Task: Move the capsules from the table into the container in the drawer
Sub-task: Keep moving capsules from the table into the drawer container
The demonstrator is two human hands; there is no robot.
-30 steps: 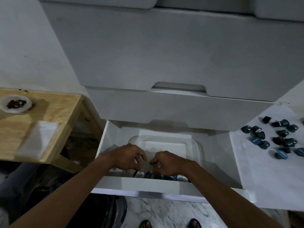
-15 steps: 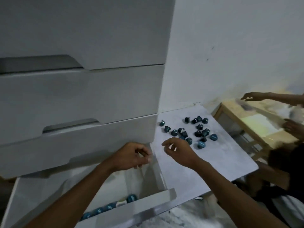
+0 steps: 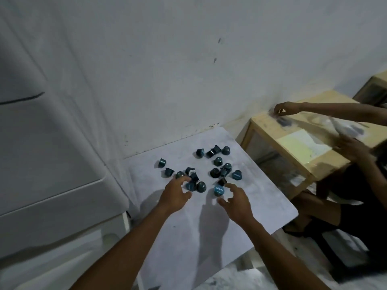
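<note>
White table (image 3: 209, 237) carries scattered dark capsules (image 3: 217, 162); I see my left hand (image 3: 174, 195) and right hand (image 3: 234, 203) hovering at their near edge, fingers released, grasping nothing

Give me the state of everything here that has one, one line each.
left hand, open, fingers spread over the capsules, holding nothing
right hand, open, fingers spread beside a blue capsule, holding nothing
capsules, loose on the table, some standing, some on their sides
drawers, upper ones shut; the lowest is too blurred to tell
</note>
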